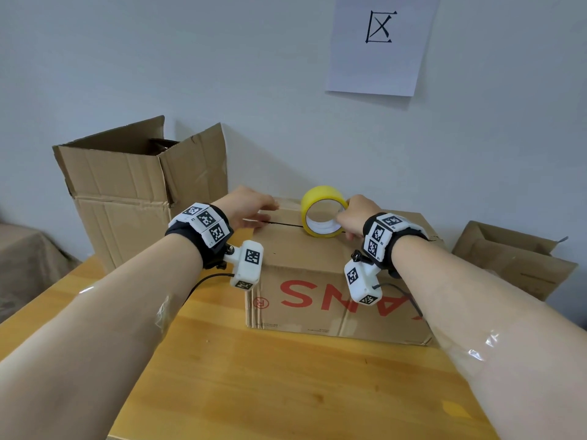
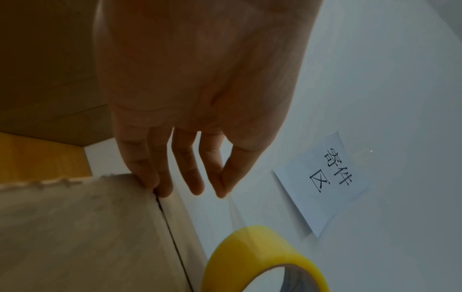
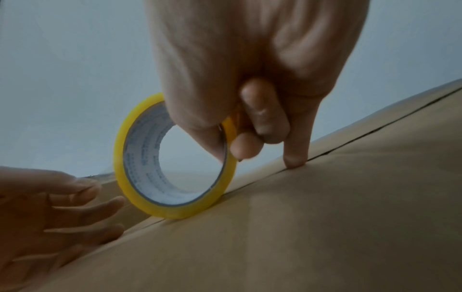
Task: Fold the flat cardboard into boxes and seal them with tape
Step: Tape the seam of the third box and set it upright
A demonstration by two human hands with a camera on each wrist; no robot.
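Observation:
A closed cardboard box [image 1: 317, 255] with red letters stands on the wooden table [image 1: 254, 376]. A yellow tape roll [image 1: 317, 193] stands upright on the box's top seam [image 1: 286, 224]. My right hand [image 1: 346, 223] grips the roll [image 3: 122, 158], thumb inside the core and fingers curled outside; one straight finger [image 3: 295, 158] presses on the seam. My left hand [image 1: 266, 211] is at the seam's left end. In the left wrist view its thumb and forefinger [image 2: 221, 189] pinch a clear strip of tape that runs to the roll [image 2: 250, 252], while other fingers touch the box edge [image 2: 155, 187].
A tall open cardboard box [image 1: 127, 185] stands at the back left against the wall. Another open box [image 1: 514, 265] sits lower at the right. A paper sign [image 1: 381, 42] hangs on the wall just behind the work.

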